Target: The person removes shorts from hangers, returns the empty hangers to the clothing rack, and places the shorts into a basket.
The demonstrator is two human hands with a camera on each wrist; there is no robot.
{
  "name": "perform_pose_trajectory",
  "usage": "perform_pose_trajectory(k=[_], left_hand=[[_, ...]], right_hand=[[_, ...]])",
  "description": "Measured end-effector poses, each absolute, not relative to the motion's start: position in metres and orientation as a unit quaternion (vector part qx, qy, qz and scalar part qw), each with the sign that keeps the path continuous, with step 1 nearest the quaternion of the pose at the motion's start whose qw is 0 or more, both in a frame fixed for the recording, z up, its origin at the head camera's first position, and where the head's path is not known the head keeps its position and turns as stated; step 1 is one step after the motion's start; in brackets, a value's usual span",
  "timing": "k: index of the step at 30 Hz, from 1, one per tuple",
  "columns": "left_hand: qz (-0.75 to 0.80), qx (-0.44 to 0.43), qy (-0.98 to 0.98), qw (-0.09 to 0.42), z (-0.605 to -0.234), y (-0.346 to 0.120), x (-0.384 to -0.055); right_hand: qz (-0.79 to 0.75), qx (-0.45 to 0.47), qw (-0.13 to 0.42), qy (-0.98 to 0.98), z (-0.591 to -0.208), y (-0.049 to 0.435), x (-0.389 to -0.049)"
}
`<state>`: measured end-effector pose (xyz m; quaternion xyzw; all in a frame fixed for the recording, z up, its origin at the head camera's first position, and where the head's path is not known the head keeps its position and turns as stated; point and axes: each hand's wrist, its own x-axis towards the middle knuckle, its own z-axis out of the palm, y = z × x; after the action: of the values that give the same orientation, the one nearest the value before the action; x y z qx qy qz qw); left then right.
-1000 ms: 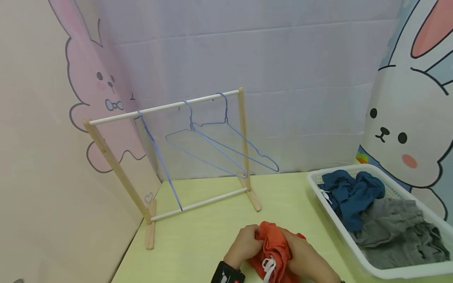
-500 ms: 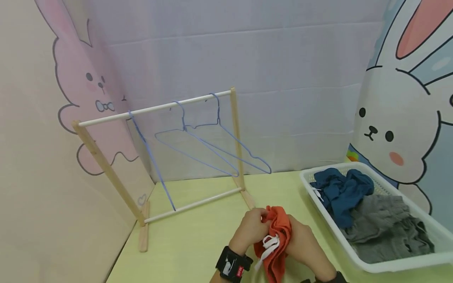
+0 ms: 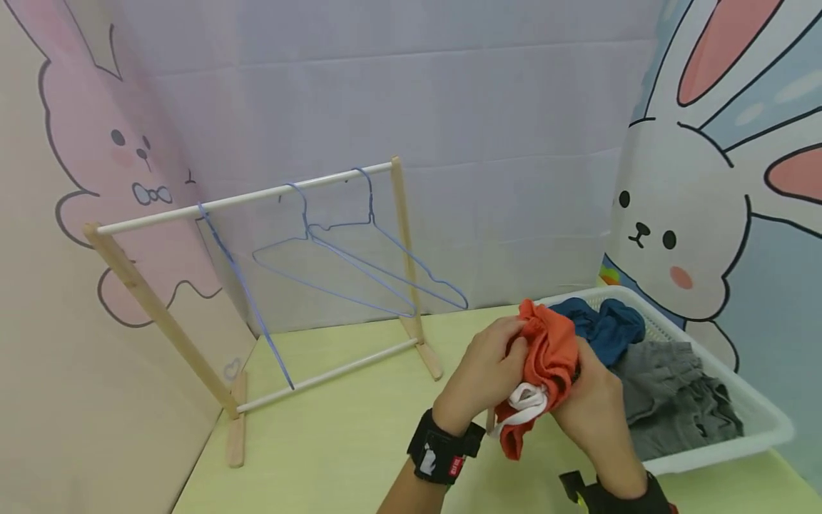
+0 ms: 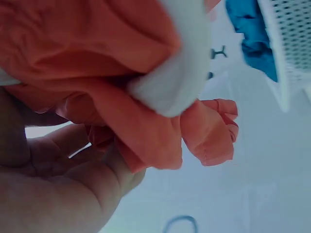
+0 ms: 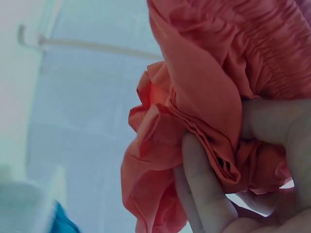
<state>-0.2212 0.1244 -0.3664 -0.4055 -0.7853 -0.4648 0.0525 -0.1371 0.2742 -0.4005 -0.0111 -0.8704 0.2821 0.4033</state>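
Observation:
Both hands hold a bunched pair of orange shorts (image 3: 554, 346) up above the table, in front of the basket's left side. White drawstring (image 3: 528, 401) hangs from its lower part. My left hand (image 3: 491, 368) grips the cloth from the left, thumb on the near side. On the other side, my right hand (image 3: 596, 400) holds it with curled fingers. Folds of the shorts (image 4: 146, 131) lie over the left thumb in the left wrist view. A gathered elastic waistband (image 5: 272, 53) shows in the right wrist view, with cloth pinched between the right fingers (image 5: 206, 184).
A drying rack (image 3: 250, 196) with a white rail and wooden legs stands at left. Blue wire hangers (image 3: 379, 268) hang from it. At right, a white basket (image 3: 764, 421) holds blue clothing (image 3: 606, 328) and grey clothing (image 3: 674, 392). Walls enclose the table's back and left.
Both hands have raised the orange shorts from near the table's front edge, up and to the right. The head view has turned right, so rack and basket appear farther left.

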Motion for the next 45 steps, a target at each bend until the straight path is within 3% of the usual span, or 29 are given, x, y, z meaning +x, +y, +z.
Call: perform_pose_trajectory(k=[9,17,23,30,38,45], left_hand=[[-0.488,-0.501,-0.714,-0.019,-0.332,0.162,-0.221],[-0.502,-0.495,-0.707,-0.054,-0.334,0.207,-0.214],[-0.493,-0.462,-0.734,-0.064,-0.366,0.226,-0.212],[-0.444,-0.439,-0.778,-0.077,-0.398,0.239,-0.212],[-0.324,-0.418,-0.849,-0.022,-0.406,0.246,-0.204],[-0.233,-0.426,-0.874,-0.012,-0.407,0.263,-0.205]], right_hand=[[0.244,-0.03,0.474,-0.846,-0.373,0.315,-0.125],[0.224,-0.036,0.473,-0.851,-0.37,0.367,-0.113],[0.219,-0.058,0.394,-0.891,-0.395,0.395,-0.109],[0.201,-0.053,0.248,-0.946,-0.413,0.412,-0.109],[0.198,-0.044,0.085,-0.975,-0.404,0.414,-0.105],[0.189,-0.023,0.058,-0.98,-0.395,0.402,-0.093]])
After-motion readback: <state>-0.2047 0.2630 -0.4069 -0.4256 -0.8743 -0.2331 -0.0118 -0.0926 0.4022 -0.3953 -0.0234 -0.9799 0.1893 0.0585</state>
